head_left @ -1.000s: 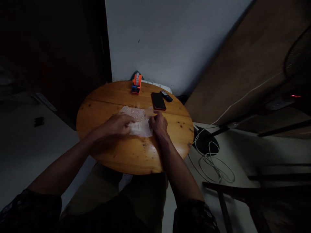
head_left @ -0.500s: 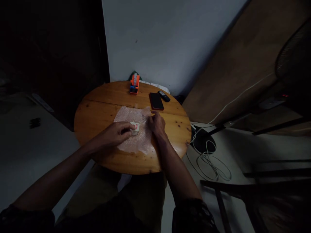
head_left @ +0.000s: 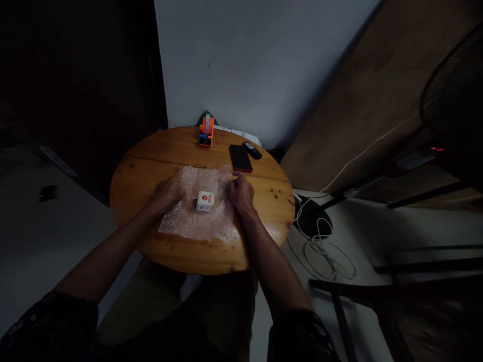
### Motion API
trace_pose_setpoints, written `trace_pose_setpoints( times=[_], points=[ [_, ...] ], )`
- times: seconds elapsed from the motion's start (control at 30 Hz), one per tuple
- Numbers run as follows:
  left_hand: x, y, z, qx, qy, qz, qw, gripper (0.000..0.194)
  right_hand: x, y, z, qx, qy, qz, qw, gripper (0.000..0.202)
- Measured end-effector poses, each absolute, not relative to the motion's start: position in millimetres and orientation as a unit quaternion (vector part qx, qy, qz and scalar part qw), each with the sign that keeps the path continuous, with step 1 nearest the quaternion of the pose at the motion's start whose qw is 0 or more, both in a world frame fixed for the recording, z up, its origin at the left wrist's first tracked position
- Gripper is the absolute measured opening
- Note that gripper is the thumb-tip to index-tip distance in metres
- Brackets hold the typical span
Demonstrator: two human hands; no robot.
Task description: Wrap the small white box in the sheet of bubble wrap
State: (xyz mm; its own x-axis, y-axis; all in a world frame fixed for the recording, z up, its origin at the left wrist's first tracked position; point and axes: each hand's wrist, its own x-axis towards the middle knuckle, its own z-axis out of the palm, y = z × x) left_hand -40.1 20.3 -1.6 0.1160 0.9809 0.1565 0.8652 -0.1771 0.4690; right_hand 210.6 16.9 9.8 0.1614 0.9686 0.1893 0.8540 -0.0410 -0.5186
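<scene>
A small white box with red print (head_left: 206,201) sits on a sheet of bubble wrap (head_left: 188,226), which is spread over the round wooden table. My left hand (head_left: 171,191) is closed at the sheet's left edge, its fingertips partly hidden and a little blurred. At the opposite edge, my right hand (head_left: 242,192) has its fingers curled onto the sheet. Neither hand touches the box.
An orange tape dispenser (head_left: 206,131) stands at the back of the wooden table (head_left: 271,201). Right of it lie a black smartphone (head_left: 240,158) and a dark handset (head_left: 252,150). A white cable (head_left: 320,246) coils on the floor beside a fan base.
My left hand has let go of the box and moved left to the sheet's edge. The sheet's left side is spread wider. My right hand stays at the right edge.
</scene>
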Motion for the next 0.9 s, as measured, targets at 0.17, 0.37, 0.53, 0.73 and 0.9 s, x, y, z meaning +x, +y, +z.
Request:
trace_pose_setpoints(
  times=[0.17,0.37,0.53,0.73,0.9],
  points=[
    [-37.4,21.6,-2.9,0.722,0.643,0.223,0.123,0.056,209.8,21.1,7.3,-0.717,-0.632,0.108,0.274,0.038],
    [-34.4,9.9,5.3,0.755,0.603,0.249,0.071,0.053,211.2,23.2,2.5,-0.715,-0.63,0.104,0.285,0.041],
    [-19.2,-4.4,19.4,0.754,0.492,0.33,0.284,0.074,215.0,24.8,-2.5,-0.702,-0.634,0.092,0.311,0.043],
    [-6.8,-6.5,15.5,0.6,0.367,0.394,0.592,0.102,216.0,22.5,-2.8,-0.7,-0.624,0.089,0.336,0.04],
    [-7.5,-9.4,15.3,0.576,0.342,0.373,0.642,0.11,214.8,21.1,4.5,-0.646,-0.635,0.108,0.409,0.035]
  ],
)
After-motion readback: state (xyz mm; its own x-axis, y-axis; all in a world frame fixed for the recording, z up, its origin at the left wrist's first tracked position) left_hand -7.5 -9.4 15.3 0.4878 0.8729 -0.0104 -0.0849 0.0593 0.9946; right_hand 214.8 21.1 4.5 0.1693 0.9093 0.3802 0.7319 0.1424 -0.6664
